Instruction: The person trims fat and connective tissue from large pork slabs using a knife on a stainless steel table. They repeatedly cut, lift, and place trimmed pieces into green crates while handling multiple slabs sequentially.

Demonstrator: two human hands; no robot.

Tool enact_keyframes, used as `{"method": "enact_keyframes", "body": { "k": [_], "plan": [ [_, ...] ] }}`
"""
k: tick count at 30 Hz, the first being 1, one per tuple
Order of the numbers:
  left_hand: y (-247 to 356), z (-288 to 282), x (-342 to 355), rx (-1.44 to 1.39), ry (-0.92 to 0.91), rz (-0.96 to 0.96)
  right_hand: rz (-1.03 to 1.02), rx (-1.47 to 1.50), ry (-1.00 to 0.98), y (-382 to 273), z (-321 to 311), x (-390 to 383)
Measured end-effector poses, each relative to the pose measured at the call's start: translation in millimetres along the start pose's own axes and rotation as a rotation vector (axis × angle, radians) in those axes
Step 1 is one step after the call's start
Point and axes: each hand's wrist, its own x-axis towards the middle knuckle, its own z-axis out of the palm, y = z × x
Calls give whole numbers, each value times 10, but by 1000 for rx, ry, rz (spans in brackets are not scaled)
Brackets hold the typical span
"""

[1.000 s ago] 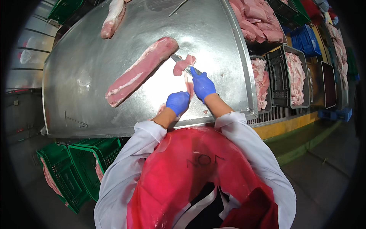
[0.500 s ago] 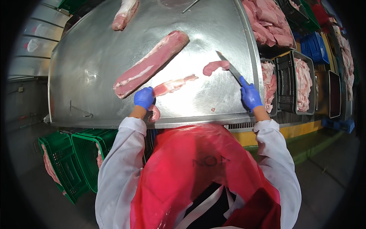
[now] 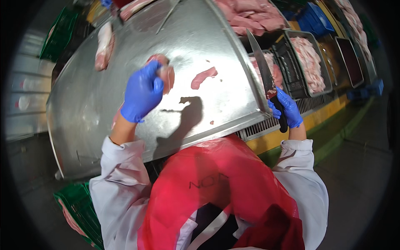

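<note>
My left hand [image 3: 141,91], in a blue glove, is raised above the steel table [image 3: 225,100] with its fingers closed on a strip of meat [image 3: 168,79], which shows beyond the fingertips. Beneath that hand lies a long pork loin, mostly hidden by the hand and wrist. A small curved piece of meat [image 3: 204,77] rests on the table to the right. Past the table's right edge, my blue-gloved right hand [image 3: 289,109] grips a knife [image 3: 260,62] by its black handle. The blade points up and away, with bits of meat near the handle.
Another long piece of meat [image 3: 105,45] lies at the table's far left, and a thin metal rod [image 3: 168,16] at the far side. Black crates with pale trimmings [image 3: 307,62] and a container of meat cuts [image 3: 250,14] stand at right. A green crate [image 3: 81,208] sits lower left.
My left hand has lifted from the table with the strip of meat. My right hand has swung the knife up off the table and beyond its right edge. The view has turned.
</note>
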Motion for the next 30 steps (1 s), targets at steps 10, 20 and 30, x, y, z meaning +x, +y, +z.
{"method": "enact_keyframes", "body": {
  "k": [10,20,30],
  "plan": [
    [1377,2101,1285,212,-33,482,-314,-54,414,304,-762,-953],
    [-1267,2444,-286,314,-103,-3,-361,-268,526,962,-645,-736],
    [-1719,-84,-3077,367,636,-602,-223,-383,-302,1466,1316,1752]
  ]
}}
